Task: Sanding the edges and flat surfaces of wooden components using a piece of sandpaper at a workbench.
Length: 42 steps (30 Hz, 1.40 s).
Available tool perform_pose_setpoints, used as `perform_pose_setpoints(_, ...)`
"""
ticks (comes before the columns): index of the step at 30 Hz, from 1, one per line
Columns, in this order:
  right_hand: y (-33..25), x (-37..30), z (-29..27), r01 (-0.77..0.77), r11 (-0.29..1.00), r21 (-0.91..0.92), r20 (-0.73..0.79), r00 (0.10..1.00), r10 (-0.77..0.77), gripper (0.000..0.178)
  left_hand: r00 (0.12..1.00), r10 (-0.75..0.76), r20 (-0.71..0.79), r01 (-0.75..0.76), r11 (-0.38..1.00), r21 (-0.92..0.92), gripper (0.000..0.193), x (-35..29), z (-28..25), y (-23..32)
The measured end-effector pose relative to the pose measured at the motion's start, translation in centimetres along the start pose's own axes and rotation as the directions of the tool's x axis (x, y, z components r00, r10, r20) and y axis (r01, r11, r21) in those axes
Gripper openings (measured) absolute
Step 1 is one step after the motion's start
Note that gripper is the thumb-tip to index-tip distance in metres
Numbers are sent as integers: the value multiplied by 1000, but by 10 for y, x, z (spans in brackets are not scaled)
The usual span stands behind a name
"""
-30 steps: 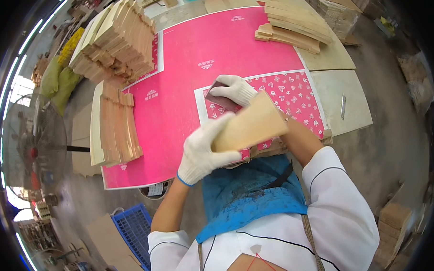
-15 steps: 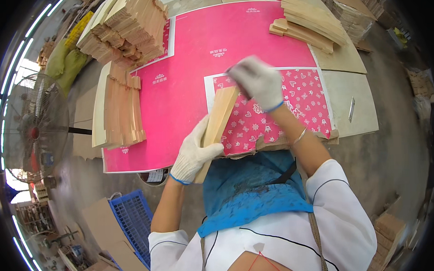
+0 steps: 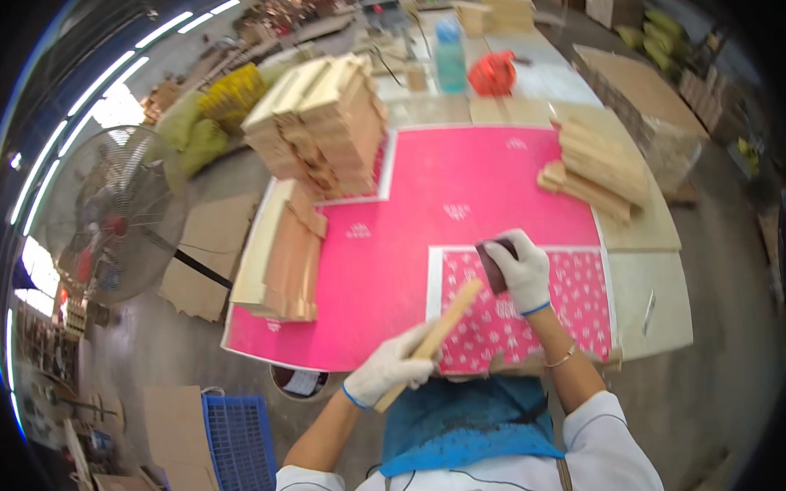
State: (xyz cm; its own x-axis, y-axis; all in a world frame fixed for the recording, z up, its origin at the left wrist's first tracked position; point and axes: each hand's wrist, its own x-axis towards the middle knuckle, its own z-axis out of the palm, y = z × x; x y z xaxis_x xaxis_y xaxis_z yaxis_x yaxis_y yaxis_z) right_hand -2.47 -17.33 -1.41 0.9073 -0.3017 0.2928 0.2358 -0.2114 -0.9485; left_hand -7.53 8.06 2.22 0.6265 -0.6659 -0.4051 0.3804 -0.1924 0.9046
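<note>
My left hand, in a white knit glove with a blue cuff, is closed around a narrow pale wooden slat. The slat slants up and to the right, over the near edge of the table. In my right hand, gloved the same way, is a dark brown sanding block, gripped between thumb and fingers. The block is just beyond the slat's far end, with a small gap between them. Beneath both lies a patterned pink sheet on a plain pink covering.
Wooden pieces stand in a tall stack at the back left, with a lower row nearer. More slats lie at the right. Behind are a turquoise bottle and a red bag. A fan and blue crate flank the left.
The view has tipped upward, bringing the table's far end into sight. My left hand has turned the slat onto a narrower side. The sanding block has come off to the slat's right.
</note>
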Motion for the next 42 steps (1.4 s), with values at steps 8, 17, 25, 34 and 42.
perform_pose_setpoints(8,-8,9,9,-89,990,-108,435,891,128,31,934,307,-181,92,285,954,77,-5,9,9)
perform_pose_setpoints(17,11,7,16,-153,988,-5,276,950,148,30,547,836,-47,-167,164,972,55,-10,22,13)
perform_pose_setpoints(25,-2,-17,30,-150,976,157,190,975,119,18,806,336,-487,-555,715,-425,54,44,27,-67)
perform_pose_setpoints(34,43,-13,28,-153,986,-69,184,969,164,33,720,405,-563,-422,900,107,41,11,16,-32)
perform_pose_setpoints(42,34,11,24,-208,960,-185,184,953,242,40,754,627,-198,-71,377,924,27,3,-44,-28)
